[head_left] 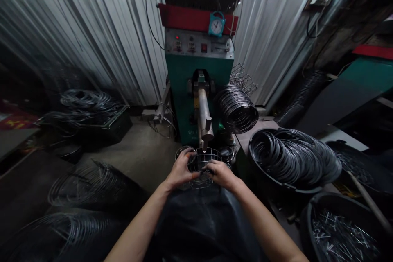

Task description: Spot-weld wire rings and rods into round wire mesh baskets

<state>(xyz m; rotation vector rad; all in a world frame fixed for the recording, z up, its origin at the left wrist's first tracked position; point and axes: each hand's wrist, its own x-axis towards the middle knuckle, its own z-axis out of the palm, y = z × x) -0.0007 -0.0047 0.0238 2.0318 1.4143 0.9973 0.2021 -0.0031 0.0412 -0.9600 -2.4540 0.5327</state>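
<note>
The left hand (180, 170) is closed on the nine o'clock rim of a wire cage (201, 168), the right hand (221, 174) gripping at three o'clock, apparently so it is steadied beneath the machine's electrode arm (204, 119). The cage appears round, of thin dark wire, unfinished.

The wire piles (82, 188) at lower left are smeared by blur, the tub of rods (344, 229) is cut by the bottom edge, the machine's (199, 73) panel labels are too small to read, and both hands (181, 170) hide part of the cage (201, 163).
</note>
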